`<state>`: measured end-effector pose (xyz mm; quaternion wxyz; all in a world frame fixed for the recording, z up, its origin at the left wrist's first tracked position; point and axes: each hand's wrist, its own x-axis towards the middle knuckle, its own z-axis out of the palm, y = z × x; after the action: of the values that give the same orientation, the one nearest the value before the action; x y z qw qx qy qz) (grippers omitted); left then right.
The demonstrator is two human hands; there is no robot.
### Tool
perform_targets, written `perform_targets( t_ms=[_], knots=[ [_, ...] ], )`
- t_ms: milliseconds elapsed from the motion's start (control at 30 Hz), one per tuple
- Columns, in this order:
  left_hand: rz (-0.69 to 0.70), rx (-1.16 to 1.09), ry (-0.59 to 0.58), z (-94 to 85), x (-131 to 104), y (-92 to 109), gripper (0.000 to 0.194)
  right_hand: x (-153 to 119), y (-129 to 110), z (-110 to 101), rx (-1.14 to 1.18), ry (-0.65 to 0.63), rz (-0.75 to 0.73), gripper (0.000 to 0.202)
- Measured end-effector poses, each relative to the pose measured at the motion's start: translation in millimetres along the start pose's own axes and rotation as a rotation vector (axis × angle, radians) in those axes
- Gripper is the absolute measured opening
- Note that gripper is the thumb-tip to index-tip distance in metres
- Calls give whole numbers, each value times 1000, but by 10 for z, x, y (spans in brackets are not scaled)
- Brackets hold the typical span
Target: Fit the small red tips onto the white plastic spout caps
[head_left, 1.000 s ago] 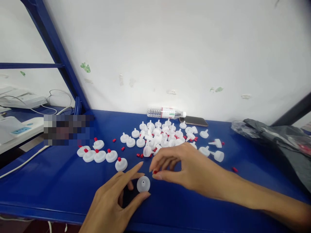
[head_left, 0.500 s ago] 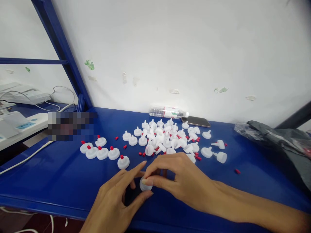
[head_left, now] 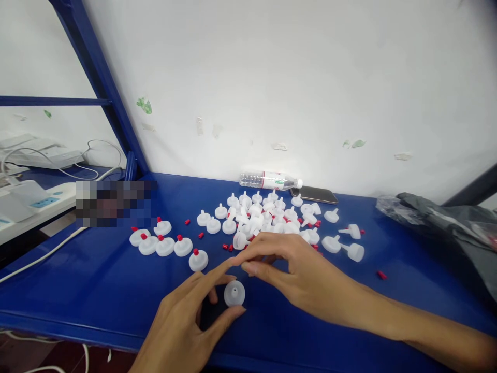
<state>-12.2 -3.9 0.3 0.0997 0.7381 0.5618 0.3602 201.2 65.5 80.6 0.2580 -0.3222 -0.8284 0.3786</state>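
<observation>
Blue-painted table (head_left: 77, 295) runs back to a white wall (head_left: 272, 77) marked with torn tape (head_left: 279, 146) and green flecks (head_left: 144, 105). On its near part sits a round, translucent white plastic cap (head_left: 234, 300), nozzle up toward the camera, the hole in its tip showing. Taking that cap as the clock's centre, the left hand (head_left: 186, 305) is at 8 o'clock, thumb and a finger spread to the cap's width and set at opposite sides of its rim, holding it. At 2 o'clock is the right hand (head_left: 287, 264), thumb and index fingertip close together just beside the left index fingertip (whether anything is pinched there, I cannot tell). Six white caps with red tips (head_left: 198, 262) stand at 10 o'clock. At 1 o'clock lies a heap of white nozzle caps (head_left: 256, 221), small red plastic tubes (head_left: 230, 248) in and around it. Beyond it, a clear plastic bottle (head_left: 274, 180) lies on its side, a flat dark phone (head_left: 316, 195) just beside its neck. Between 2 and 3 o'clock is a crumpled grey plastic bag (head_left: 446, 223); far out at 10, a white power strip (head_left: 62, 196).
</observation>
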Motion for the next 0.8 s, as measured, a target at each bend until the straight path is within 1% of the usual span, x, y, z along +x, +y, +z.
perform_targets(
  t_ms=[100, 200, 267, 400, 467, 533, 633, 700, 733, 767, 800],
  knots=[
    [18, -22, 22, 14, -2, -7, 53, 1, 13, 28, 85, -11, 12, 11],
    [15, -42, 17, 20, 1, 1, 60, -21, 23, 85, 83, 27, 0, 9],
    [-1, -25, 13, 16, 1, 9, 59, -41, 60, 143, 45, 60, -57, 10],
    [11, -7, 23, 7, -7, 4, 58, -69, 223, 289, -141, 45, -244, 14],
    [17, -4, 13, 11, -10, -6, 60, -70, 288, 341, -194, 29, -260, 16],
    [21, 4, 9, 20, -11, -11, 59, -65, 302, 361, -215, 29, -216, 16],
    [13, 20, 23, 33, -15, -11, 57, -51, 247, 330, -226, 17, -187, 14],
    [-8, 26, 45, 20, -21, -17, 54, -37, 194, 269, -198, 6, -164, 27],
    [-18, 30, 49, 1, -22, -27, 52, -28, 171, 227, -190, 17, -148, 32],
    [-27, 41, 55, -27, -21, -43, 51, -16, 156, 178, -194, 44, -133, 32],
    [-31, 65, 68, -63, -14, -68, 49, -1, 150, 126, -217, 84, -129, 28]
  ],
)
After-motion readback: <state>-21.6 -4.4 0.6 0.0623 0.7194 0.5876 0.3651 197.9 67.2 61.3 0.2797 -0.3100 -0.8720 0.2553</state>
